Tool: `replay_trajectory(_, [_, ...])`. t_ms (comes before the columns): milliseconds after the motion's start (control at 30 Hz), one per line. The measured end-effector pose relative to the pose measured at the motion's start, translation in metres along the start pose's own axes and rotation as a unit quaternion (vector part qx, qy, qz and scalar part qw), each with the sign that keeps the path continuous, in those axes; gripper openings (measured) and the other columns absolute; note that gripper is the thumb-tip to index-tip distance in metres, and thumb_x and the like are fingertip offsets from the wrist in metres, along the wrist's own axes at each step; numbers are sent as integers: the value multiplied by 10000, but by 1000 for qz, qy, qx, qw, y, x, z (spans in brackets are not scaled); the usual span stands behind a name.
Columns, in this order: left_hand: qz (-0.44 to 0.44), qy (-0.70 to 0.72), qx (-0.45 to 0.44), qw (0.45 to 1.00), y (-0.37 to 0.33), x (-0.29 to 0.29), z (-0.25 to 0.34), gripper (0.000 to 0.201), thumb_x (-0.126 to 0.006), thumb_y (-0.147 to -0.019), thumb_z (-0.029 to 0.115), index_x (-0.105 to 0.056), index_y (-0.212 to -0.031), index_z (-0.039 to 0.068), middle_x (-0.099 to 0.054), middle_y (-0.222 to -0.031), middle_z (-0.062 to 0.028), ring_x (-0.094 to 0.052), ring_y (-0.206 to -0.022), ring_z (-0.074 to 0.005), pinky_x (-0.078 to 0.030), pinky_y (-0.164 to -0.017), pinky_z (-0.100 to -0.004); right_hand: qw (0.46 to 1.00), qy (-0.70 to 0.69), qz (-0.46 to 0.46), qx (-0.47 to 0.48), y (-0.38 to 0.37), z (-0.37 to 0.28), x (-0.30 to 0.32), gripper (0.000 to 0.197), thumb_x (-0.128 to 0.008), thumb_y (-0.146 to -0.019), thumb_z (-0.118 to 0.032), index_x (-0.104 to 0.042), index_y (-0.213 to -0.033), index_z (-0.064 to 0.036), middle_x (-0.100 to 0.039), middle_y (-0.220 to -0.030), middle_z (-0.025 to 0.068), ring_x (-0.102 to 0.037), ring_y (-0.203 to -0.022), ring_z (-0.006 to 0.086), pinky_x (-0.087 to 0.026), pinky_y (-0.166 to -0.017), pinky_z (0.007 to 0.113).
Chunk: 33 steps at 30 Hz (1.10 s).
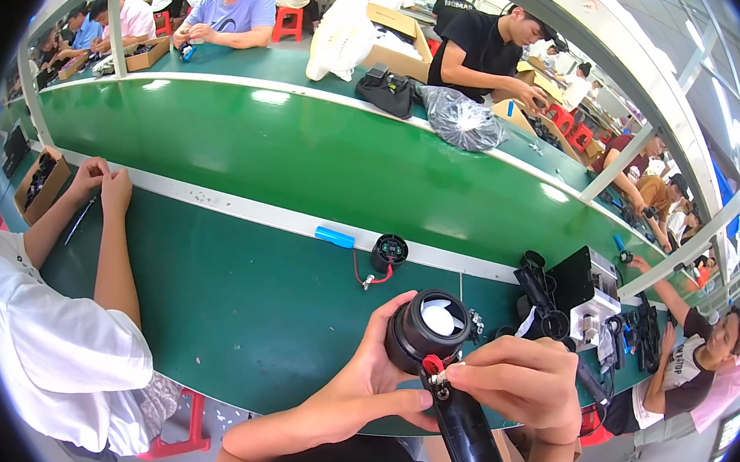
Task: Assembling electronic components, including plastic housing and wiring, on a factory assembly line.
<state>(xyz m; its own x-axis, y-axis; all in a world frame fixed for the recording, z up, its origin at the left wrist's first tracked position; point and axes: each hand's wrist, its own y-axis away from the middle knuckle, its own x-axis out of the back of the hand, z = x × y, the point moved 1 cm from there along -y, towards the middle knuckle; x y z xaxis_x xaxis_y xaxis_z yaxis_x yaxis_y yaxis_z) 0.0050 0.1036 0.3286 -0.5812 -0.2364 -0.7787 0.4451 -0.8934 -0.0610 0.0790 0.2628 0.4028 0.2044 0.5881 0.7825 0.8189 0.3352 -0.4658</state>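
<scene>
Black fan housing, white insert inside, both hands gripping.

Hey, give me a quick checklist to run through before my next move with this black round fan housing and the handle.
1. Left hand grips the black round plastic fan housing: ok.
2. Right hand pinches at the joint above the black plastic handle: ok.
3. Small red part visible at the joint: ok.
4. Handle fully seated: cannot tell.
5. Spare small black fan with red wire lies apart on the green table: ok.
</scene>
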Motion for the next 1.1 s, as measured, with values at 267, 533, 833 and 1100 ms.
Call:
replay_trajectory(267, [-15,36,27,999,-2,1,2,867,-566,-780,-50,-12,-1407,177,-264,-1333,-148,-460,-1142,-288,-553,-743,-464,996,6,7,-86,-7,-6,0,174,-745,-638,-2,-703,-793,-70,-615,-645,37,-577,-512,124,-410,-422,209])
replay_trajectory(533, [-11,37,44,998,0,1,4,864,-561,-788,-45,3,-1408,166,-271,-1332,-151,-485,-1119,-286,-553,-743,-451,997,-7,-24,-75,-16,-7,4,183,-745,-634,7,-701,-796,-67,-606,-638,39,-568,-504,116,-403,-424,206])
replay_trajectory(833, [-31,41,44,998,1,1,5,869,-562,-793,-38,21,-1406,161,-280,-1326,-157,-521,-1074,-276,-557,-732,-434,996,-50,15,-77,-9,-6,4,215,-734,-619,41,-703,-818,-35,-623,-656,65,-583,-530,128,-409,-434,201])
replay_trajectory(1100, [-21,35,41,998,0,0,5,862,-557,-792,-43,13,-1406,162,-273,-1330,-158,-515,-1080,-281,-554,-740,-439,997,-15,0,-75,-11,-9,5,207,-741,-618,16,-705,-811,-49,-635,-672,62,-590,-526,119,-409,-421,193])
